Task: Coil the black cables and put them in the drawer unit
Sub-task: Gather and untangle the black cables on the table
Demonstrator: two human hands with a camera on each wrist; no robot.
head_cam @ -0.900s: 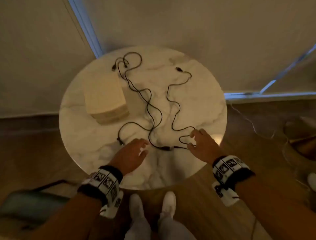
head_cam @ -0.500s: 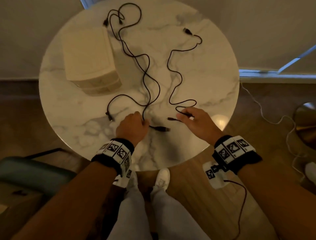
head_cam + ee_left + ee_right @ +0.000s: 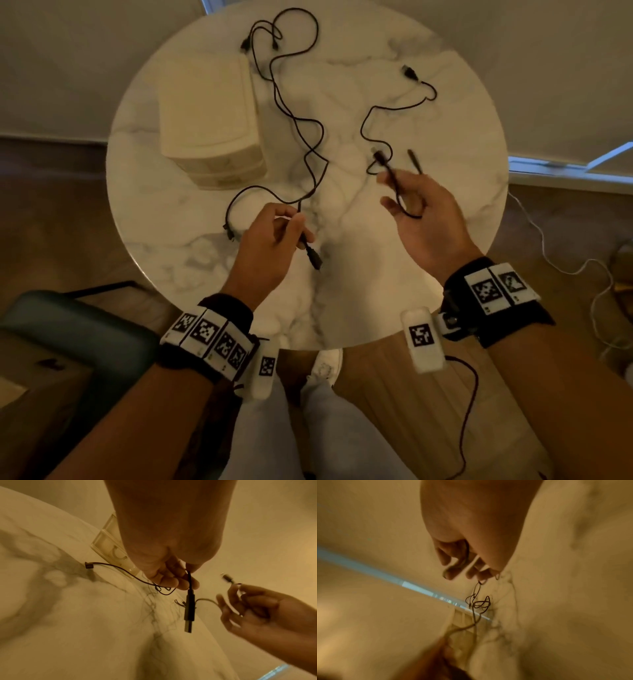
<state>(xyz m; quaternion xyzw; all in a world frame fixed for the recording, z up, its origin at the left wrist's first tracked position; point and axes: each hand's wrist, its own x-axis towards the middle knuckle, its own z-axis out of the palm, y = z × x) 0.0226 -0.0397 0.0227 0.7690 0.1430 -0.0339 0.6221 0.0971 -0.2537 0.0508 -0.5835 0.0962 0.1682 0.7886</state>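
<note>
Two black cables sprawl over the round marble table [image 3: 445,212]. My left hand [image 3: 274,236] pinches the near end of the longer left cable [image 3: 291,116]; its USB plug [image 3: 313,258] [image 3: 189,614] hangs below my fingers. My right hand [image 3: 414,205], palm up above the table, holds the near end of the right cable [image 3: 368,133], which loops across the palm; a plug [image 3: 380,157] sticks out past the fingers. The cream drawer unit [image 3: 209,113] stands at the table's left, drawers closed. The right wrist view is blurred.
A white cord [image 3: 548,253] trails over the wooden floor to the right of the table. A dark teal seat [image 3: 68,339] sits at lower left. My white shoes [image 3: 325,363] stand under the table's near edge. Pale walls close in behind the table.
Both hands lifted their cable ends off the table. The right hand turned palm up with its cable looped over it. The left plug went from lying flat to hanging.
</note>
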